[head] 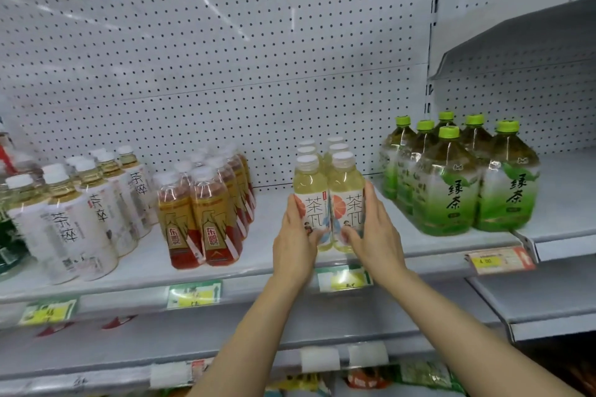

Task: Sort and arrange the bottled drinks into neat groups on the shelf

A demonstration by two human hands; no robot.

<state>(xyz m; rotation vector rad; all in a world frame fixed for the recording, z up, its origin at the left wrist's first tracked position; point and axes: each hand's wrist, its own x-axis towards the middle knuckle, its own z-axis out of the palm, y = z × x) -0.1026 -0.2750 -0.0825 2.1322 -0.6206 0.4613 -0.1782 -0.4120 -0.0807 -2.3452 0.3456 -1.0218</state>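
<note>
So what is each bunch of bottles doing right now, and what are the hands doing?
Pale yellow bottles: upright, two rows, front pair held.
Left hand: pressed on the front left bottle.
Right hand: pressed on the front right bottle.
Green-capped bottles: upright, grouped, untouched.
Amber bottles: upright, two rows, untouched.
White-label bottles: upright, in rows, untouched.
Shelf: holding all the groups.

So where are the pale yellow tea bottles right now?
In the head view they stand mid-shelf: pale yellow tea bottles between the left hand and right hand, with green-capped bottles to their right.
</note>
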